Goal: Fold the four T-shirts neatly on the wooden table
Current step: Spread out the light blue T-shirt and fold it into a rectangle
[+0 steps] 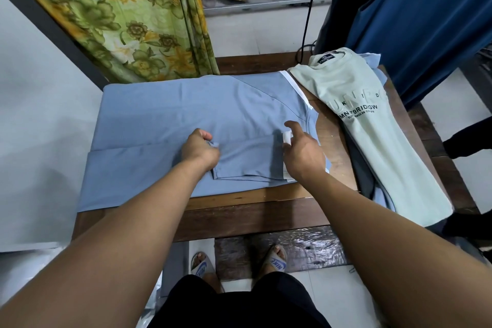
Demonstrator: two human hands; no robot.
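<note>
Blue T-shirt [186, 109] may bunch: left hand [199, 149] pinches its sleeve fold, right hand [300, 152] fingers loosely spread.

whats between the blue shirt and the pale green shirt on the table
In the head view, a bare strip of wooden table separates the blue shirt from the pale green shirt.

head view | looks forward-down | close over wooden table [266, 217]
</note>
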